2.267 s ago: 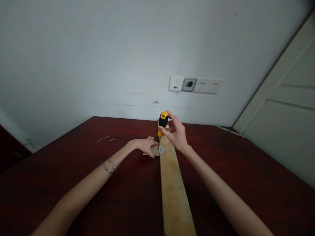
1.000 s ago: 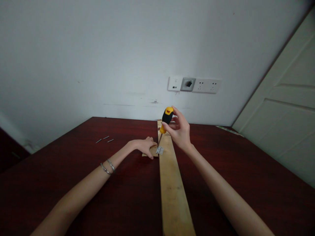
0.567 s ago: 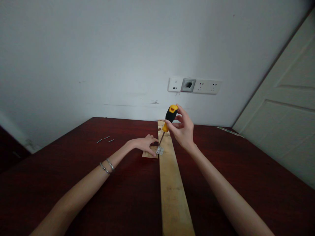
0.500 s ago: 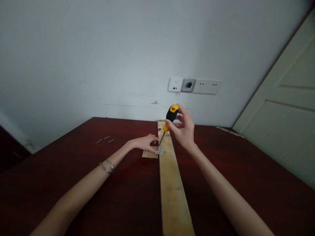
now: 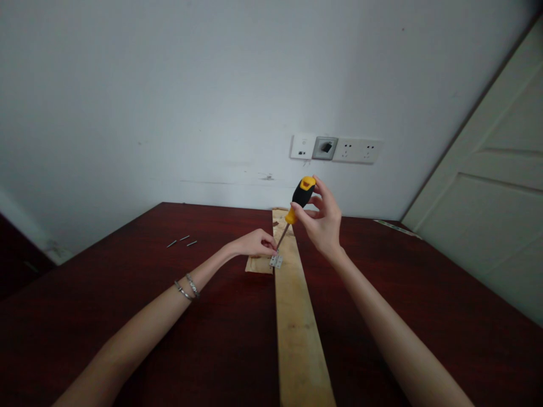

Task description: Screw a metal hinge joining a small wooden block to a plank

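Observation:
My right hand grips a yellow and black screwdriver by its handle, tilted so that the shaft slants down to the left. Its tip ends by the fingertips of my left hand. These are pinched together just above a small metal hinge; what they hold, if anything, is too small to make out. The hinge spans the edge of a long wooden plank and a short wooden piece on the plank's left.
Three screws or nails lie on the dark red table, left of my left hand. A white wall with sockets rises behind the table. A pale strip lies at the back right, near a white door.
The screwdriver handle has moved a little right and tilts more. My left fingers have closed into a pinch and shifted slightly up and right, off the hinge towards the screwdriver tip.

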`<state>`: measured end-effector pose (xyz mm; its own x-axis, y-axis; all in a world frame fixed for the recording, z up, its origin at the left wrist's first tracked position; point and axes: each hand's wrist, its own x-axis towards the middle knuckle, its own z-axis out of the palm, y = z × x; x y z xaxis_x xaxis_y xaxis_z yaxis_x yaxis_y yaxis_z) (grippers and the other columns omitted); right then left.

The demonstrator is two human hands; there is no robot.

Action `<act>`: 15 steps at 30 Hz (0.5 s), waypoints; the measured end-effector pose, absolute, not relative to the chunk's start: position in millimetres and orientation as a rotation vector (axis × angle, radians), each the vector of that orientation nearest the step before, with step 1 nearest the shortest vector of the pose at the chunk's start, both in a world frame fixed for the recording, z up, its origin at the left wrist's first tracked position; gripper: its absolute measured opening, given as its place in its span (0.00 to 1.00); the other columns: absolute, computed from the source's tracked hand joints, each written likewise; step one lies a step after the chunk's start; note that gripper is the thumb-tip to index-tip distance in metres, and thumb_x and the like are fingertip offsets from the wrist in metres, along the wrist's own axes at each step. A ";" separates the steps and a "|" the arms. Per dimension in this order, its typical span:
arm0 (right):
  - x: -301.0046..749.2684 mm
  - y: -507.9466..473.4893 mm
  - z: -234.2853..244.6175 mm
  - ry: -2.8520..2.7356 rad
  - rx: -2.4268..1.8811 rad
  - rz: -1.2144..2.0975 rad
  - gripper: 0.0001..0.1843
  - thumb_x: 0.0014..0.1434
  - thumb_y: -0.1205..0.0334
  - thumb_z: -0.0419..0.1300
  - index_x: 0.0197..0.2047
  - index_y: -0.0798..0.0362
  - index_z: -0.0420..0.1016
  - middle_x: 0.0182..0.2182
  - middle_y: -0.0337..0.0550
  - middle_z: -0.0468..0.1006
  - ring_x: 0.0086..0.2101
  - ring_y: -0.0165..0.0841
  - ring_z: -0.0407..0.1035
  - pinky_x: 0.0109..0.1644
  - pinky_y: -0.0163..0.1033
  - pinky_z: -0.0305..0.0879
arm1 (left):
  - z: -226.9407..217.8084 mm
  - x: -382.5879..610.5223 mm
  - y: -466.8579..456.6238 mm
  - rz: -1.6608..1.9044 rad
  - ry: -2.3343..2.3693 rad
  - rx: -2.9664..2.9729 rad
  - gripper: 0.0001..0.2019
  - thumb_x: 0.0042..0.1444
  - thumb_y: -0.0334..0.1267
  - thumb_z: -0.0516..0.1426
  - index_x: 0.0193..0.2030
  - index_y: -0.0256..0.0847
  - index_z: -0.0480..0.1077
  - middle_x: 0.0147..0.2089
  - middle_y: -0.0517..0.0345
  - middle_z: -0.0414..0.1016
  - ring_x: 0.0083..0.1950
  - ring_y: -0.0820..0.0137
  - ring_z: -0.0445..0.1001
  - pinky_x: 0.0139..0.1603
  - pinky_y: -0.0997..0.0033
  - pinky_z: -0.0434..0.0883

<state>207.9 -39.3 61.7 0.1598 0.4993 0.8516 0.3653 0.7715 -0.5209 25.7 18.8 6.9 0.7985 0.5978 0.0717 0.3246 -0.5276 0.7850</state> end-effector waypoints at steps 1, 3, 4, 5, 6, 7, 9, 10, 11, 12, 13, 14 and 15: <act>208.9 -39.4 62.9 -1.442 -0.746 0.102 0.34 0.52 0.56 0.62 0.62 0.43 0.58 0.51 0.47 0.66 0.37 0.33 0.68 0.30 0.37 0.76 | 6.6 25.9 18.7 0.426 0.689 2.174 0.11 0.46 0.41 0.62 0.29 0.32 0.74 0.22 0.62 0.67 0.25 0.77 0.61 0.27 0.77 0.58; 213.0 -39.6 67.1 -1.411 -0.736 0.070 0.35 0.52 0.55 0.62 0.62 0.43 0.57 0.51 0.47 0.66 0.38 0.33 0.68 0.30 0.37 0.76 | 5.7 25.4 20.0 0.422 0.718 2.203 0.12 0.45 0.41 0.62 0.30 0.32 0.75 0.23 0.61 0.69 0.25 0.76 0.63 0.27 0.77 0.59; 216.2 -39.8 70.2 -1.389 -0.731 0.049 0.35 0.52 0.55 0.62 0.62 0.43 0.57 0.52 0.47 0.66 0.38 0.34 0.69 0.31 0.37 0.76 | 5.5 24.4 21.5 0.419 0.734 2.223 0.12 0.45 0.41 0.62 0.31 0.32 0.76 0.23 0.60 0.71 0.26 0.75 0.64 0.28 0.77 0.60; 219.9 -40.1 73.8 -1.366 -0.726 0.028 0.36 0.52 0.54 0.62 0.62 0.43 0.56 0.52 0.47 0.65 0.39 0.34 0.69 0.31 0.38 0.76 | 5.7 22.6 23.6 0.422 0.750 2.246 0.12 0.45 0.41 0.62 0.32 0.32 0.76 0.24 0.59 0.72 0.26 0.75 0.65 0.28 0.77 0.60; 223.8 -40.5 77.8 -1.345 -0.722 0.012 0.36 0.51 0.54 0.62 0.62 0.43 0.56 0.53 0.47 0.65 0.39 0.34 0.69 0.32 0.38 0.75 | 6.7 19.8 26.3 0.432 0.768 2.267 0.12 0.46 0.41 0.62 0.32 0.32 0.76 0.25 0.58 0.73 0.27 0.74 0.67 0.29 0.77 0.61; 227.5 -41.0 81.8 -1.331 -0.724 0.006 0.36 0.51 0.54 0.62 0.62 0.44 0.56 0.53 0.47 0.66 0.40 0.34 0.69 0.33 0.38 0.75 | 8.5 15.6 29.5 0.451 0.788 2.287 0.12 0.46 0.41 0.61 0.32 0.32 0.76 0.26 0.57 0.74 0.28 0.73 0.68 0.30 0.76 0.62; 232.1 -42.1 88.9 -1.315 -0.747 0.040 0.35 0.51 0.54 0.62 0.61 0.45 0.59 0.51 0.47 0.68 0.38 0.33 0.70 0.34 0.38 0.74 | 14.8 2.5 37.6 0.512 0.849 2.321 0.12 0.47 0.41 0.60 0.33 0.33 0.77 0.29 0.54 0.76 0.31 0.71 0.71 0.32 0.75 0.64; 232.0 -42.5 91.4 -1.313 -0.766 0.083 0.33 0.50 0.54 0.63 0.60 0.46 0.61 0.50 0.47 0.70 0.37 0.32 0.70 0.34 0.38 0.74 | 18.9 -6.6 42.2 0.539 0.891 2.334 0.12 0.47 0.41 0.60 0.33 0.33 0.77 0.30 0.54 0.77 0.32 0.71 0.71 0.34 0.75 0.64; 229.8 -42.7 93.0 -1.315 -0.787 0.144 0.33 0.50 0.54 0.63 0.58 0.48 0.62 0.47 0.47 0.72 0.34 0.31 0.70 0.33 0.38 0.73 | 23.4 -17.6 47.3 0.562 0.944 2.351 0.11 0.48 0.40 0.59 0.32 0.33 0.77 0.31 0.53 0.78 0.32 0.70 0.72 0.34 0.75 0.64; 225.4 -42.6 93.6 -1.325 -0.811 0.218 0.32 0.49 0.54 0.63 0.57 0.49 0.64 0.44 0.47 0.73 0.32 0.31 0.70 0.32 0.38 0.73 | 27.8 -30.3 52.6 0.565 1.004 2.369 0.11 0.48 0.40 0.59 0.32 0.33 0.77 0.31 0.53 0.78 0.33 0.70 0.72 0.35 0.74 0.65; 218.8 -42.0 93.2 -1.348 -0.836 0.298 0.32 0.48 0.54 0.64 0.56 0.51 0.65 0.42 0.47 0.75 0.30 0.30 0.70 0.30 0.38 0.72 | 31.9 -44.7 58.3 0.575 1.085 2.373 0.11 0.48 0.40 0.58 0.32 0.33 0.77 0.30 0.53 0.78 0.33 0.70 0.72 0.35 0.74 0.65; 210.2 -40.7 91.8 -1.379 -0.863 0.378 0.33 0.47 0.53 0.64 0.56 0.53 0.65 0.39 0.47 0.76 0.29 0.30 0.70 0.28 0.38 0.72 | 35.4 -60.6 64.0 0.590 1.179 2.370 0.11 0.48 0.40 0.58 0.31 0.33 0.77 0.31 0.53 0.78 0.33 0.69 0.73 0.35 0.74 0.65; 199.9 -38.9 89.4 -1.418 -0.892 0.446 0.33 0.46 0.53 0.65 0.55 0.55 0.66 0.37 0.47 0.76 0.27 0.30 0.70 0.27 0.37 0.71 | 38.2 -77.9 69.7 0.594 1.281 2.363 0.11 0.48 0.39 0.58 0.30 0.33 0.77 0.31 0.52 0.78 0.34 0.69 0.73 0.36 0.74 0.65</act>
